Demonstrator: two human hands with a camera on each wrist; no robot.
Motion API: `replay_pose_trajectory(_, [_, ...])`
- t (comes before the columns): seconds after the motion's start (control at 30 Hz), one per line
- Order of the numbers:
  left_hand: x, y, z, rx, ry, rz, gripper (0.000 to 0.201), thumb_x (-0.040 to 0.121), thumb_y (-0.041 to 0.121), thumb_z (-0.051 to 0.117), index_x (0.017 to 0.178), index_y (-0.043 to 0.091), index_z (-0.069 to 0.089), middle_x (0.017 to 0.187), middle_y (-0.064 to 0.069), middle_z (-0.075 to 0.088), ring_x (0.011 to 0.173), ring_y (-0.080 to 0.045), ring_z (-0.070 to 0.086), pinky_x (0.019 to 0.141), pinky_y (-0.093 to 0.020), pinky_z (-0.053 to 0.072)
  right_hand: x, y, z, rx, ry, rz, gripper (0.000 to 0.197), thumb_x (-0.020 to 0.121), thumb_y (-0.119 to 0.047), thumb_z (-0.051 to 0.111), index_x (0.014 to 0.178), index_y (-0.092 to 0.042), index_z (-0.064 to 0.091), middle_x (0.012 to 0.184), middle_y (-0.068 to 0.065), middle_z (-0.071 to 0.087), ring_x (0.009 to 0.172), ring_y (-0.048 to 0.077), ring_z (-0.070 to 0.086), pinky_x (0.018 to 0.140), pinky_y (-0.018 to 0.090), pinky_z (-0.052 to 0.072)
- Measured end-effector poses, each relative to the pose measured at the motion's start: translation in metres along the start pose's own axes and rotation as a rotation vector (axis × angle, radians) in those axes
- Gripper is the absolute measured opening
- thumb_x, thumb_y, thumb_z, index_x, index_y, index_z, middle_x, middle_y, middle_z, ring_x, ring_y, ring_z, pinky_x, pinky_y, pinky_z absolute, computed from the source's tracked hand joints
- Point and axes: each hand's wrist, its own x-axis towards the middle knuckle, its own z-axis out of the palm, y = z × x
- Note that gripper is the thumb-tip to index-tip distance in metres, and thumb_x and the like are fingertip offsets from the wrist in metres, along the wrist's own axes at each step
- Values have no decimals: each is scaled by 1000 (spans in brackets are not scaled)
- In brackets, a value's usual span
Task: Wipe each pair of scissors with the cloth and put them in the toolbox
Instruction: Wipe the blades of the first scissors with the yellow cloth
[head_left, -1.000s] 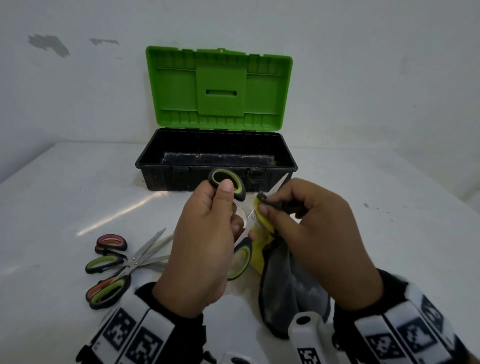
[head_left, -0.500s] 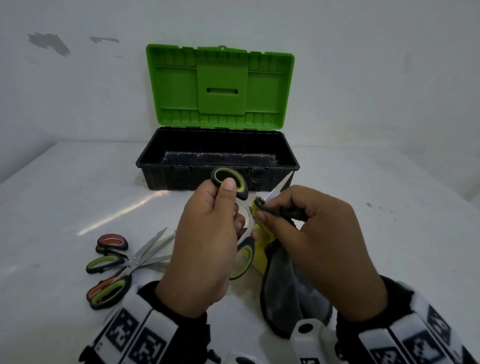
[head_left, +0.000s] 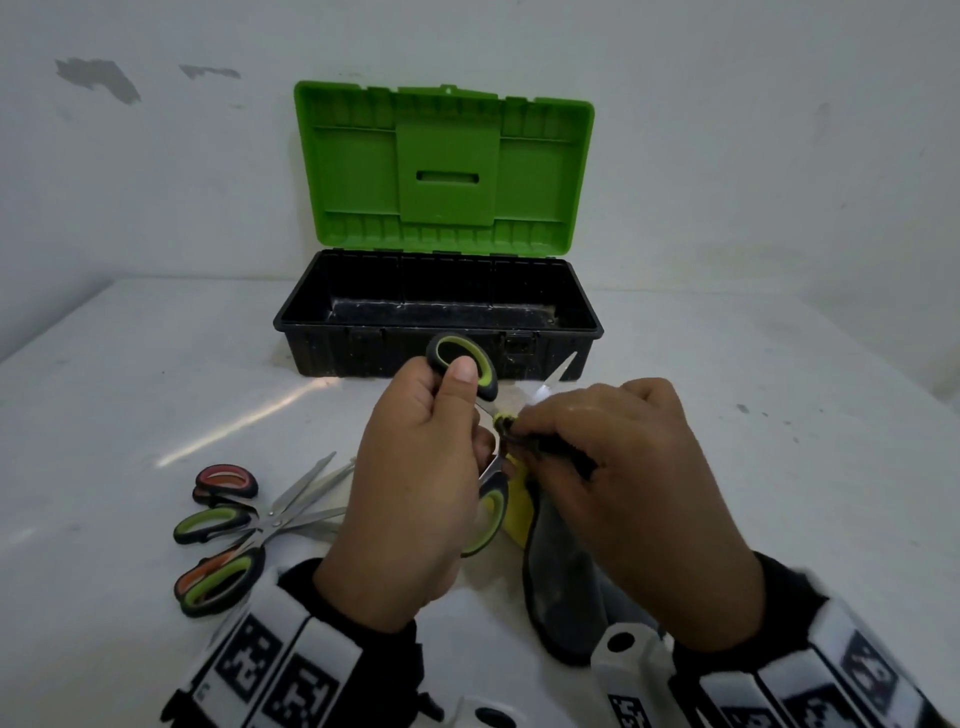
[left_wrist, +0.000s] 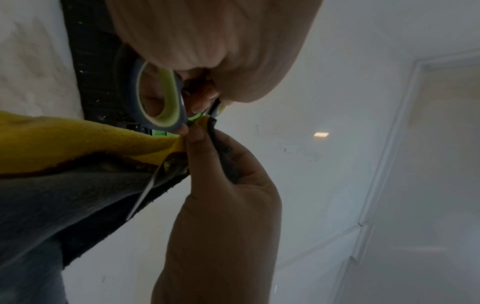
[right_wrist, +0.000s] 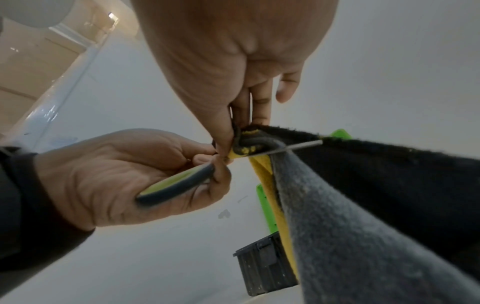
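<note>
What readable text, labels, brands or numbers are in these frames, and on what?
No readable words, brands or numbers in any view.
Wristbands: black-and-white square marker patterns only, no letters or digits.
Toolbox lid: moulded ribs and a slot, no lettering seen.
Held scissors, loose scissors on the table, cloth: no print or brand mark seen.

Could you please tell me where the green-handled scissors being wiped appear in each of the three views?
Head: green-handled scissors at centre, in the left hand.
Left wrist: handle loop upper centre-left, blade below.
Right wrist: handle centre-left, blade right.
Shared landmark: the yellow-and-grey cloth pinched around the blade.
</note>
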Motion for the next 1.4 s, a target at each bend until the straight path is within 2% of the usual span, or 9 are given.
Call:
replay_pose_trajectory(0.1, [2, 0, -1, -65, 5, -29, 40, 103, 31, 45, 65, 31, 57, 51, 9, 35, 51, -10, 39, 53, -26, 51, -2, 11, -5, -28, -60, 24, 11, 82, -25, 73, 91, -30, 76, 88, -18, 73, 79, 0, 63, 79, 31, 40])
replay_pose_trajectory(0.2, [5, 2, -4, -138, 12, -56, 45, 103, 30, 47, 59, 32, 57, 54, 8, 36, 50, -9, 40, 56, -30, 54, -1, 20, -15, 135, -19, 187, 15, 80, -20, 80, 86, -32, 75, 78, -31, 65, 79, -12, 61, 76, 9, 45])
replay_pose_trajectory(0.4, [3, 0, 1, -75, 5, -20, 36, 102, 33, 47, 67, 26, 51, 53, 10, 37, 53, -11, 40, 54, -27, 37, 6, 6, -14, 237, 33, 145, 18, 83, -15, 75, 96, -29, 76, 88, -27, 69, 89, -16, 58, 76, -1, 40])
replay_pose_trajectory(0.67, [3, -4, -1, -65, 37, -1, 52, 103, 30, 45, 51, 34, 49, 51, 8, 32, 50, -11, 33, 43, -21, 35, 0, -1, 6, 57, -1, 75, 22, 84, -26, 66, 103, -24, 77, 99, -9, 76, 92, 11, 68, 85, 39, 53])
replay_pose_trajectory(0.8, [-1, -10, 0, -105, 31, -30, 39, 103, 29, 45, 65, 26, 52, 55, 6, 30, 53, -11, 30, 50, -28, 30, -4, 1, 6, 54, -31, 93, 22, 83, -24, 66, 102, -23, 77, 97, -7, 76, 90, 14, 69, 82, 45, 53])
replay_pose_trajectory(1.0, [1, -11, 1, -116, 46, -14, 49, 104, 30, 44, 56, 33, 53, 54, 6, 30, 51, -11, 30, 47, -22, 34, -9, 1, 1, 47, -106, 137, 18, 82, -29, 64, 97, -32, 75, 93, -17, 72, 88, 6, 64, 83, 34, 47])
replay_pose_trajectory(1.13, [2, -5, -1, -122, 21, -34, 49, 103, 33, 45, 55, 32, 54, 55, 6, 31, 53, -11, 31, 51, -26, 37, -3, 5, -16, 281, 53, 288, 16, 85, -19, 75, 93, -32, 74, 88, -23, 70, 86, -6, 64, 76, 5, 45])
replay_pose_trajectory(1.3, [-1, -4, 1, -131, 0, -33, 44, 103, 32, 45, 60, 28, 53, 57, 5, 29, 55, -12, 29, 55, -31, 33, 6, -2, -14, 388, 54, 287, 15, 80, -15, 79, 89, -26, 75, 84, -21, 71, 83, -8, 65, 72, 1, 43])
replay_pose_trajectory(1.4, [-3, -5, 0, -139, 6, -25, 42, 103, 31, 44, 61, 28, 50, 57, 3, 29, 51, -10, 28, 47, -22, 31, 2, -5, -1, 375, 66, 284, 10, 80, -16, 79, 86, -22, 73, 82, -18, 69, 82, -4, 63, 71, 2, 44])
